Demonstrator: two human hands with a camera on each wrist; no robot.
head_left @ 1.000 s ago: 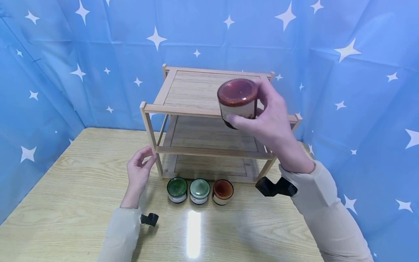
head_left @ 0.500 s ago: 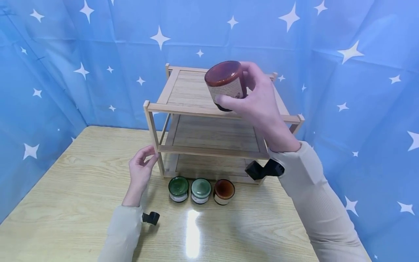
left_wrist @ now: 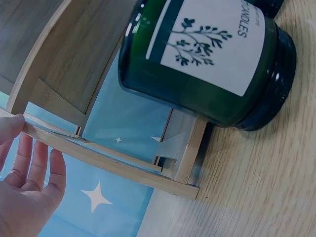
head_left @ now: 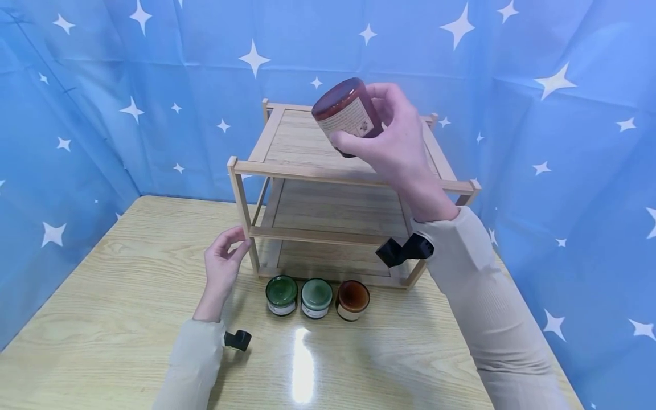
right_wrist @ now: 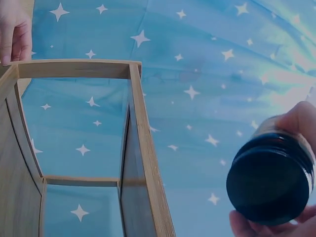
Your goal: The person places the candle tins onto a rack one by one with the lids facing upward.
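My right hand [head_left: 405, 142] grips a dark red glass candle jar [head_left: 351, 117] above the top tier of a three-tier wooden shelf [head_left: 307, 171]. The jar is tipped upside down, its glass base facing up and left and a printed label on its side. In the right wrist view its dark lid [right_wrist: 269, 185] faces the camera. Low at the front left, my left hand [head_left: 220, 265] pinches the shelf's post [head_left: 239, 196] between thumb and fingers; the left wrist view shows the thumb [left_wrist: 11, 127] on one side, the fingers on the other.
In front of the shelf, a dark green candle jar [head_left: 281, 291], a pale green one [head_left: 316, 293] and an amber one [head_left: 353, 296] stand upside down in a row on the wooden table [head_left: 154, 319]. A blue star-patterned curtain [head_left: 179, 68] hangs behind.
My right hand has raised the red candle jar and carried it left and farther back over the top tier, tilting it more. My left hand stays at the post; the view shifts slightly.
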